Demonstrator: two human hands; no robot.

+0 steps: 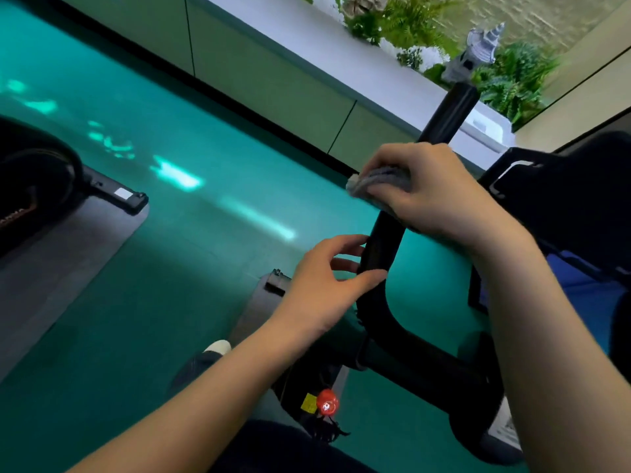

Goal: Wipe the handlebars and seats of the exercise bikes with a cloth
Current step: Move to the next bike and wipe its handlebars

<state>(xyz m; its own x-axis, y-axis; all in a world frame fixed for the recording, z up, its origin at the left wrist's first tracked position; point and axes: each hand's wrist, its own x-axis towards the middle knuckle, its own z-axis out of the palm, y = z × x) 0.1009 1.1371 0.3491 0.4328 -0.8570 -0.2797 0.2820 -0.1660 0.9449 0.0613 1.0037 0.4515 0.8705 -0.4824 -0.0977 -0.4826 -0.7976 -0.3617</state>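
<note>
I saw the grey cloth (377,186) bunched against the black handlebar (380,256), about halfway up its upright grip. My right hand (433,189) was curled over it from above, knuckles up and wrist bent down, clamping cloth to bar. Just below and apart from it, my left hand (324,281), forearm stretched out from the lower left, pinched the same bar between thumb and fingers. Beneath them the bar curved down toward a red knob (327,402), and a second bike (37,186) stood well apart on a mat (68,254) at the left.
</note>
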